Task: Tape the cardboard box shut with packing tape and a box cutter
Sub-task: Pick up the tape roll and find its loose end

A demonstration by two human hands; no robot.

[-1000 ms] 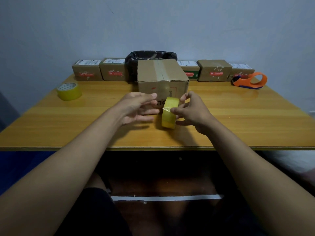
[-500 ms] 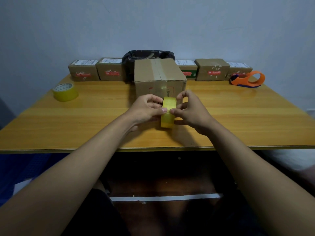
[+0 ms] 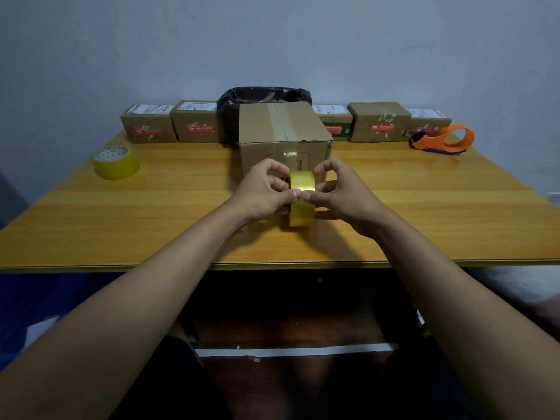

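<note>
A brown cardboard box (image 3: 281, 125) stands in the middle of the wooden table (image 3: 121, 225), its top flaps closed with a strip of tape along the seam. Just in front of it a yellow tape roll (image 3: 302, 183) stands on edge, held between both hands. My left hand (image 3: 262, 192) grips its left side and my right hand (image 3: 342, 194) its right side. Both thumbs meet on the roll's outer face. No box cutter is in sight.
A second yellow tape roll (image 3: 116, 162) lies at the table's left. An orange tape dispenser (image 3: 442, 139) sits at the back right. Several small cardboard parcels (image 3: 194, 125) line the wall, with a black bag (image 3: 263, 95) behind the box.
My left hand has come in from beside the roll and closed on it. The roll has turned from tilted to face-on, and both thumbs now press its outer face.
</note>
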